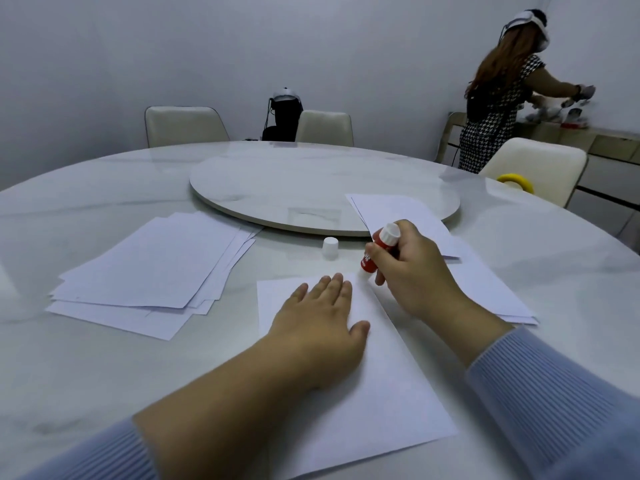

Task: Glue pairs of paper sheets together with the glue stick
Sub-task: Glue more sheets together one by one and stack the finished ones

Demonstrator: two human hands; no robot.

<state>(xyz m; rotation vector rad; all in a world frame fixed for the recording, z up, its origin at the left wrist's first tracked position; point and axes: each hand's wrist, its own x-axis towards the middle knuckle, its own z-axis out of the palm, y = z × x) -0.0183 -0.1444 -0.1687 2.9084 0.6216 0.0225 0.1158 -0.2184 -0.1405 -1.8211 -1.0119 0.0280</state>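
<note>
Round marble-look table [86, 358] fills most of the view, with a lazy susan [277, 181] in the middle, pale chairs [183, 126] behind it and another person [498, 98] standing at a sideboard off in the far right corner. Well to the left of the gripping hand there's a loose stack of paper sheets [149, 268], fanned out a bit. Closer in, the left hand [322, 327] lies flat with straight fingers on the single sheet [381, 393] in front, pressing it down. Just left of the grip and a little farther back, the white cap [330, 246] stands on the table by itself, apart from everything. Then the right hand [415, 268] has its fingers curled round the red glue stick [379, 247], which is tilted with its white end up and its lower end right at the sheet's far corner; can't tell if it's actually touching the paper. Behind and to the right of that hand more sheets [485, 282] lie overlapping, one reaching onto the lazy susan's edge. A yellow tape roll [516, 181] sits farther back right.
</note>
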